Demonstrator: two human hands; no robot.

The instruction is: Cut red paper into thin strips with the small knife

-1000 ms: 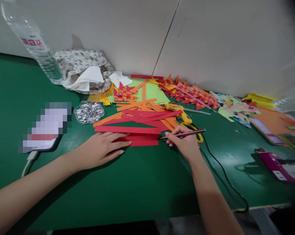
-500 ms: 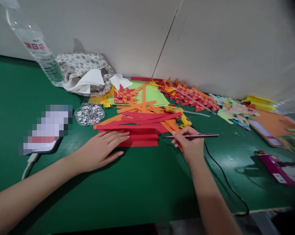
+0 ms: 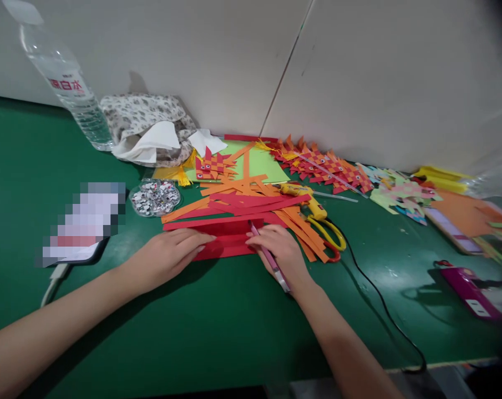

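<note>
A red sheet of paper [image 3: 229, 247] with lengthwise folds lies on the green table in front of me. My left hand [image 3: 171, 255] is at its left part, fingers and thumb closed on the paper. At the paper's right end is my right hand [image 3: 278, 252], which holds a slim pink pen-shaped tool [image 3: 271, 260] slanting back across the hand. Its dark, thin tip points up and away; whether it is a pen or a knife I cannot make out. The fingertips of this hand touch the paper as well.
Behind the paper lie red and orange strips [image 3: 251, 202], a yellow glue gun [image 3: 315, 208] with a black cord and yellow-handled scissors [image 3: 338, 235]. Googly eyes [image 3: 155, 198], a phone [image 3: 84, 221] and a water bottle [image 3: 80, 105] stand left. Woven paper fish [image 3: 329, 166] lie at the back.
My right hand has moved left from beside the paper onto its right end, and the tool has swung from level to slanting. My left fingers, flat before, now close on the paper.
</note>
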